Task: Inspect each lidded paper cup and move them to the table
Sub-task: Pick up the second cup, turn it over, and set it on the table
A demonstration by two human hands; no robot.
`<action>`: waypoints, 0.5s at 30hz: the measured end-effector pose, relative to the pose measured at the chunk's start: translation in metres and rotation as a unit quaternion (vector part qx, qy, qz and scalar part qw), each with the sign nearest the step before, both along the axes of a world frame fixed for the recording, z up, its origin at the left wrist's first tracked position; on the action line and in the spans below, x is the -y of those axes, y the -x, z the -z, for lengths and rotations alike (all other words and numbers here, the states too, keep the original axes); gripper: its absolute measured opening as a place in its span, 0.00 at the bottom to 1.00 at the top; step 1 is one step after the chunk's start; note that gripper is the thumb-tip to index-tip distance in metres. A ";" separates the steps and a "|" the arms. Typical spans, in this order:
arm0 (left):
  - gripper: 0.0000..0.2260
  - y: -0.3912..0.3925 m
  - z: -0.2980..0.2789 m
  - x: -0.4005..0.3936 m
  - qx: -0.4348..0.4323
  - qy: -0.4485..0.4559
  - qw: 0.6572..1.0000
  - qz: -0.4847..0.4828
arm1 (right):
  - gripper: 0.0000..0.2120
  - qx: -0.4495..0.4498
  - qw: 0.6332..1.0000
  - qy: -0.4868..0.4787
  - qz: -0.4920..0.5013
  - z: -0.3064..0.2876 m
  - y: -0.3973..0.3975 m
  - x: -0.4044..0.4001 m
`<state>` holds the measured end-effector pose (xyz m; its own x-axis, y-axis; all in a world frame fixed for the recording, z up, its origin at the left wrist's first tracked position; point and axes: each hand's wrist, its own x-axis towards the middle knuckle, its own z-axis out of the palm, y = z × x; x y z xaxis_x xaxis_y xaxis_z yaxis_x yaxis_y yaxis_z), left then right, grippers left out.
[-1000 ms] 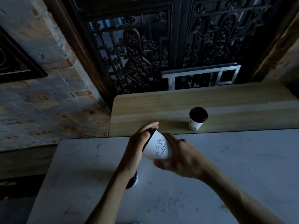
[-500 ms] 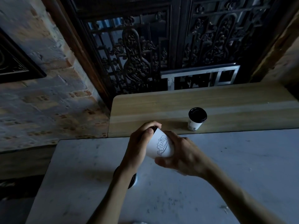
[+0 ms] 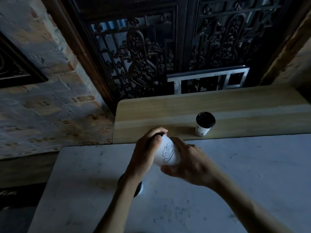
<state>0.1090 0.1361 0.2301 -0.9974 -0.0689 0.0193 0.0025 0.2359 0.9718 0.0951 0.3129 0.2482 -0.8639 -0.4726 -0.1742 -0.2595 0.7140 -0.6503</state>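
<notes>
Grey table [image 3: 218, 190] under my arms, wooden ledge [image 3: 235, 105] behind it. My right hand [image 3: 190, 163] wraps base of white paper cup [image 3: 168, 155], fingers curled tight; my left hand [image 3: 146, 153] grips its black lid end. Cup tipped sideways, above table. Second lidded cup [image 3: 204, 123] upright on ledge. Third cup [image 3: 139, 189] on table, mostly hidden under my left wrist.

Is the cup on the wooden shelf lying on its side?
No, the cup stands upright on the wooden shelf with its black lid on top.
</notes>
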 end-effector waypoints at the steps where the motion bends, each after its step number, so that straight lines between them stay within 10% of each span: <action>1: 0.18 0.000 -0.001 0.000 0.010 -0.006 1.000 0.008 | 0.40 0.010 1.000 0.006 -0.001 0.001 0.000 -0.001; 5: 0.20 0.003 -0.008 0.006 0.026 -0.078 0.996 0.030 | 0.29 0.153 0.971 0.181 0.030 0.003 0.001 -0.007; 10: 0.19 0.004 -0.019 0.006 0.020 -0.137 0.990 0.012 | 0.21 0.445 0.787 0.423 0.056 -0.009 -0.010 -0.010; 15: 0.17 0.013 -0.025 -0.001 0.063 -0.109 0.990 -0.064 | 0.35 0.161 0.964 0.193 0.089 -0.016 -0.013 -0.006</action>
<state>0.0963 0.1373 0.2550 -0.9740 -0.1827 -0.1339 -0.1381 0.0103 0.9904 0.1080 0.3187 0.2639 -0.8680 -0.4052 -0.2871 0.1040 0.4171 -0.9029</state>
